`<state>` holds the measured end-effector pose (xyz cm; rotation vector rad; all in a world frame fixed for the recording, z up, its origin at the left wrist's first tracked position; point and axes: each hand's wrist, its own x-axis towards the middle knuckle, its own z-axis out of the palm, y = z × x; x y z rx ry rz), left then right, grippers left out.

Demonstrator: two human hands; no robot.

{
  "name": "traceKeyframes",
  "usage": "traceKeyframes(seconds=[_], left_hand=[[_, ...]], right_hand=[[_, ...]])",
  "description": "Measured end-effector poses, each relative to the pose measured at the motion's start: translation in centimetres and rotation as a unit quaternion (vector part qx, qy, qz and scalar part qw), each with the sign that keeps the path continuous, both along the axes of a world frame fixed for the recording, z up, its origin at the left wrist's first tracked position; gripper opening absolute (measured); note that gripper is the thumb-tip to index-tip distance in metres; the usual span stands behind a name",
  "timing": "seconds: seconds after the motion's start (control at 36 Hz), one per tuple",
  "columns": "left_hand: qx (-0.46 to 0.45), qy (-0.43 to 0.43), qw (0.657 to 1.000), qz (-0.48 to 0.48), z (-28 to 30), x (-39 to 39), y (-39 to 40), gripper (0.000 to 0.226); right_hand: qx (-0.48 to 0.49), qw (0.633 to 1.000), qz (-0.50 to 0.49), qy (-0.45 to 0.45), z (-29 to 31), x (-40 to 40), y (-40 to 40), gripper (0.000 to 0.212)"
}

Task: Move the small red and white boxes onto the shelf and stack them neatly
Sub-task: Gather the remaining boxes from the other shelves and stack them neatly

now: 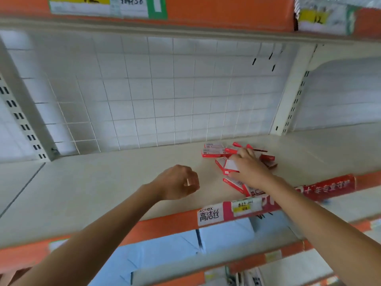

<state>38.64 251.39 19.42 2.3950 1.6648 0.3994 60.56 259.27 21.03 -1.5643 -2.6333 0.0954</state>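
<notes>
Several small red and white boxes (pixel 214 153) lie in a loose pile on the cream shelf (pixel 123 182), right of its middle. My right hand (pixel 250 169) lies on top of the pile, fingers spread over one tilted box (pixel 226 166) and touching it. Two boxes (pixel 236 185) sit near the shelf's front edge under my right wrist. My left hand (pixel 178 182) hovers over the bare shelf to the left of the pile, fingers loosely curled, holding nothing.
A white wire grid panel (pixel 154 96) backs the shelf. An orange price strip (pixel 169 223) with labels runs along the front edge. Another shelf (pixel 185 23) hangs above. Light blue packs (pixel 165 250) sit on the shelf below.
</notes>
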Motion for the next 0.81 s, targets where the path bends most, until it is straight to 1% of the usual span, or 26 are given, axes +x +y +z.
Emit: traceKeyframes(seconds=[0.08,0.17,0.25,0.39,0.5,0.61,0.69,0.75,0.81], left_hand=[[0.011,-0.012,0.998,0.054,-0.5,-0.4,-2.3,0.015],[0.02,-0.007,0.994,0.109,-0.6,-1.5,-5.1,0.013],[0.026,-0.014,0.987,0.156,-0.5,-3.2,-7.8,0.012],[0.036,-0.043,0.972,0.229,-0.4,-6.8,-13.0,0.01],[0.043,-0.062,0.958,0.277,-0.7,-10.4,-17.8,0.009],[0.052,-0.048,0.943,0.324,-0.8,-15.6,-23.8,0.01],[0.05,-0.034,0.933,0.354,-0.6,-20.0,-29.0,0.01],[0.053,-0.021,0.926,0.374,-0.5,-22.9,-32.5,0.009],[0.052,-0.011,0.919,0.392,-0.4,-25.9,-36.0,0.009]], right_hand=[[0.022,0.998,0.051,0.039,-0.3,-1.8,-0.3,0.052],[0.018,0.991,0.111,0.074,-1.0,-4.2,-1.5,0.051],[-0.003,0.981,0.175,0.078,-1.4,-7.0,-3.0,0.052],[-0.031,0.956,0.278,0.091,-0.7,-12.9,-5.8,0.053],[-0.031,0.939,0.331,0.094,0.1,-18.2,-9.0,0.052],[-0.033,0.915,0.391,0.093,-0.1,-25.0,-13.9,0.051],[-0.044,0.896,0.427,0.116,-0.5,-30.4,-18.6,0.051],[-0.063,0.884,0.448,0.118,-0.7,-33.7,-22.0,0.053],[-0.061,0.871,0.473,0.121,-1.2,-37.0,-25.1,0.053]])
